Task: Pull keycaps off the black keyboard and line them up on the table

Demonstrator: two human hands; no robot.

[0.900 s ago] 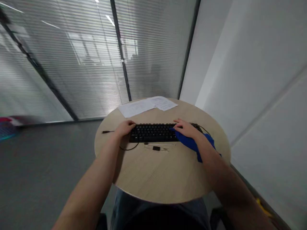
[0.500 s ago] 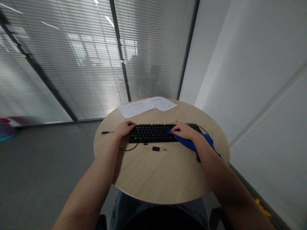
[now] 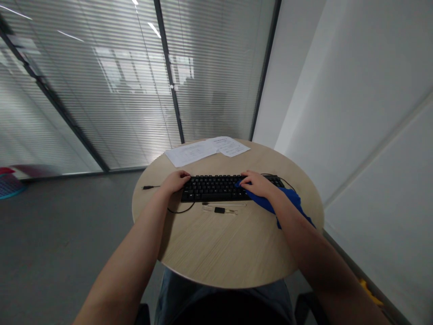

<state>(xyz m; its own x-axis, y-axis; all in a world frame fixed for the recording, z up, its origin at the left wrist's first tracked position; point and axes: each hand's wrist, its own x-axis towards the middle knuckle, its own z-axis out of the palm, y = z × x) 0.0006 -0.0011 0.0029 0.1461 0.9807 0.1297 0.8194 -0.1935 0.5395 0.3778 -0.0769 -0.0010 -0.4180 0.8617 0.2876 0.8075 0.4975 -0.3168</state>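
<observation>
At 9 o'clock from the round wooden table, twelve being its far side, a mesh-sided basket with something red at its top sits on the floor, well apart. On the tabletop at 10 o'clock lies a black USB plug, its cord running under the left forearm. Just beside it, the left hand sets its thumb and fingers on the left end of a black computer keyboard; whether it pinches that end or only steadies it, I cannot tell. A loop of black cable curves at 9 o'clock. Two overlapping printed sheets lie between 11 and 12. The keyboard lies flat across the table's middle, slightly toward 12. Just on its 6 o'clock side are a thin pale stick and a small black block with pale ends, too small to name. At 1 o'clock the right hand holds a blue cloth in bunched fingers against the right-hand keys; the cloth trails under the forearm toward 3 o'clock. More black cable arcs at 2 o'clock, by the keyboard's right end.
</observation>
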